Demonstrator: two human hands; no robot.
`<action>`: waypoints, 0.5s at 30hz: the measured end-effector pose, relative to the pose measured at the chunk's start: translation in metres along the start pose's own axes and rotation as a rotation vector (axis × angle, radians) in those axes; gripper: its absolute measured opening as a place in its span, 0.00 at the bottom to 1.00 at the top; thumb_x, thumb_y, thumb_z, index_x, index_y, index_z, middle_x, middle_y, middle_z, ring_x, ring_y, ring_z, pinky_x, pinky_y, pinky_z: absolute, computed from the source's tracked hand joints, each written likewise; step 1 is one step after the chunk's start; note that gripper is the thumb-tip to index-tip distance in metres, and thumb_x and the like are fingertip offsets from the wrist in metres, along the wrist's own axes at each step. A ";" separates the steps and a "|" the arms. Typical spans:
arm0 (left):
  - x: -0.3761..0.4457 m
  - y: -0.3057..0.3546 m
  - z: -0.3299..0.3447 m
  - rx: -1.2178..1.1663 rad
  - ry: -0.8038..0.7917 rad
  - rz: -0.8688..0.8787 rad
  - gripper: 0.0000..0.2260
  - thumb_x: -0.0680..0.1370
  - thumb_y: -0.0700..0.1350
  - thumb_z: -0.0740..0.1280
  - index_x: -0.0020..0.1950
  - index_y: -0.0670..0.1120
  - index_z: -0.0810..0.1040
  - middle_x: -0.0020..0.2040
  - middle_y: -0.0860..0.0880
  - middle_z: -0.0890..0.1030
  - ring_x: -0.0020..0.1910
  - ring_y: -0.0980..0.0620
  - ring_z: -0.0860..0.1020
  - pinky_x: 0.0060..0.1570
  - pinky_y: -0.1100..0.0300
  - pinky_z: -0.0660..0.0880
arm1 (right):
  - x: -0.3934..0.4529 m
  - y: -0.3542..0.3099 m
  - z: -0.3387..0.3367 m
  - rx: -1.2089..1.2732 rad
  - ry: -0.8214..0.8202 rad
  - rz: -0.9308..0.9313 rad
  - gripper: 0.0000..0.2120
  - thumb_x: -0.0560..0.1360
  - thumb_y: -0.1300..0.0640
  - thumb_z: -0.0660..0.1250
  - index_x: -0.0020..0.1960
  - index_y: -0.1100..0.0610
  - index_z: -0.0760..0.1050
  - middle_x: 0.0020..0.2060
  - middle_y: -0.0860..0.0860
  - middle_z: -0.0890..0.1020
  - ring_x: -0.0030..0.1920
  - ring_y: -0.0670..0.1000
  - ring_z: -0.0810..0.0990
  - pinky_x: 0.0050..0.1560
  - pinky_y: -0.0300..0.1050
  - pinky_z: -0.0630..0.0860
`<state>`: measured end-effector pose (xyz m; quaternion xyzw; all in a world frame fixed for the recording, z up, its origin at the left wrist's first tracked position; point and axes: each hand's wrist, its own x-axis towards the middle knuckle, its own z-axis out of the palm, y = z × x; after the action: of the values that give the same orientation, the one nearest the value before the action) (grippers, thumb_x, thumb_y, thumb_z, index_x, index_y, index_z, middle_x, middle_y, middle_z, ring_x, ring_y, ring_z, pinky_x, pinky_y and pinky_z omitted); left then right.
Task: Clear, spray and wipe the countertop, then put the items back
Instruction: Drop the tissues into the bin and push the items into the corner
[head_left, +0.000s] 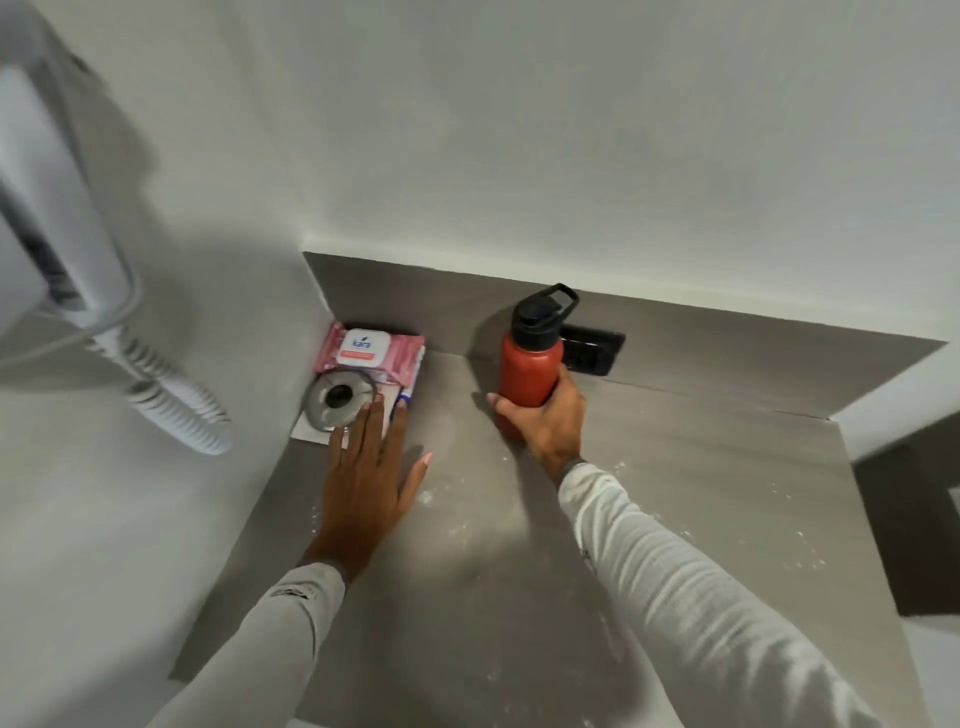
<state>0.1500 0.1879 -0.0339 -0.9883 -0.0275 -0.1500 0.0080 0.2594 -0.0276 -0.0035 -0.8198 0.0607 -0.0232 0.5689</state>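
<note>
A red water bottle (530, 364) with a black lid stands upright on the grey countertop (467, 571), and my right hand (545, 415) is wrapped around its lower half. My left hand (366, 483) lies flat with fingers spread, its fingertips touching a clear drinking glass (340, 397) in the back left corner. The glass stands on a white paper or coaster (311, 434). Behind it lies a pink wet-wipes pack (371, 348) with a white lid. A blue-and-white item (402, 402) peeks out beside the glass, mostly hidden. White crumbs or powder dot the countertop.
A black wall socket (592, 351) sits in the backsplash right behind the bottle. A white wall-mounted hair dryer (47, 218) with a coiled cord (171, 410) hangs on the left wall. The counter ends at a white ledge (893, 400) on the right.
</note>
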 end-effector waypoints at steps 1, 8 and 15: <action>-0.001 -0.011 0.001 0.010 0.036 -0.004 0.30 0.82 0.59 0.59 0.77 0.43 0.64 0.75 0.38 0.68 0.73 0.38 0.68 0.69 0.42 0.66 | 0.001 -0.005 0.016 -0.008 -0.012 0.007 0.40 0.56 0.40 0.84 0.63 0.53 0.76 0.49 0.48 0.84 0.45 0.49 0.84 0.53 0.42 0.82; 0.014 -0.064 0.010 0.094 0.010 -0.045 0.28 0.81 0.58 0.56 0.76 0.43 0.66 0.72 0.36 0.71 0.68 0.36 0.72 0.65 0.42 0.68 | 0.012 -0.037 0.086 -0.124 -0.098 -0.001 0.43 0.59 0.39 0.84 0.68 0.53 0.73 0.57 0.54 0.84 0.54 0.57 0.84 0.59 0.55 0.80; 0.026 -0.077 0.024 -0.003 -0.028 0.016 0.22 0.80 0.46 0.63 0.74 0.44 0.69 0.72 0.35 0.71 0.70 0.36 0.70 0.66 0.41 0.69 | 0.019 -0.041 0.109 -0.098 -0.081 -0.002 0.41 0.62 0.53 0.85 0.68 0.59 0.71 0.58 0.56 0.83 0.55 0.56 0.82 0.60 0.50 0.78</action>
<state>0.1773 0.2666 -0.0490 -0.9905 -0.0194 -0.1362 0.0075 0.2935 0.0857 -0.0039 -0.8471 0.0377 0.0125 0.5300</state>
